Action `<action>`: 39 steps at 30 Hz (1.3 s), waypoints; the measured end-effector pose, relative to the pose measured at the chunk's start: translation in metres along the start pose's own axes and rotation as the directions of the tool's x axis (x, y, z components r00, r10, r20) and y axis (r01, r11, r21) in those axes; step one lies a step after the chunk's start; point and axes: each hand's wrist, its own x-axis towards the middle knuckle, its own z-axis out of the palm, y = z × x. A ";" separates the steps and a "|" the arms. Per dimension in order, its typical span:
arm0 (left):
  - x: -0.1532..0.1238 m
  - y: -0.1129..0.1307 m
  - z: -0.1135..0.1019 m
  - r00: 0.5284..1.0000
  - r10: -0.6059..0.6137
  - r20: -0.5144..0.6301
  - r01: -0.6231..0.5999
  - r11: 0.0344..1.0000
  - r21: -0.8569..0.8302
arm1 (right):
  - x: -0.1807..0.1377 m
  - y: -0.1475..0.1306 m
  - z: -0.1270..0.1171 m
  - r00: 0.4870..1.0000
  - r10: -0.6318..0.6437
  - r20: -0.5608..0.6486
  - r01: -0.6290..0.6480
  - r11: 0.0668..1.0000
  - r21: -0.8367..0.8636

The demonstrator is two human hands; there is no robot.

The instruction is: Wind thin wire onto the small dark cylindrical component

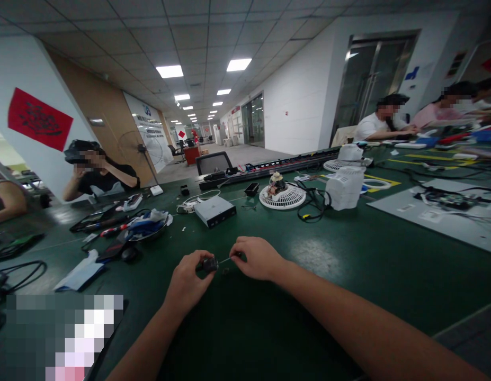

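My left hand [188, 283] is closed on a small dark round part [209, 264] just above the green table [348, 264]. My right hand [258, 257] pinches the end of a thin metal rod [226, 260], a slim tool or shaft, whose other end meets the dark part. The two hands are close together near the table's front middle. A tiny dark piece [225, 271] lies on the table just under them.
Behind the hands sit a grey box [214, 210], a white fan grille with a motor [282, 193], a white fan housing [344, 186] and black cables [312, 203]. A bowl of parts [146, 225] and cloths lie left. Other people work at far left and far right.
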 end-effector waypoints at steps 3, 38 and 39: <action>0.001 0.000 0.000 1.000 0.007 0.025 -0.008 1.000 0.027 | 0.001 0.002 0.000 0.998 0.046 0.050 -0.047 0.999 0.016; -0.002 0.007 0.007 0.998 0.063 0.029 -0.060 0.993 -0.104 | 0.011 -0.002 0.027 0.952 0.291 0.098 -0.269 0.635 0.724; -0.002 0.007 0.007 0.998 0.055 0.018 -0.053 0.993 -0.108 | 0.010 -0.004 0.026 0.958 0.276 0.082 -0.250 0.656 0.712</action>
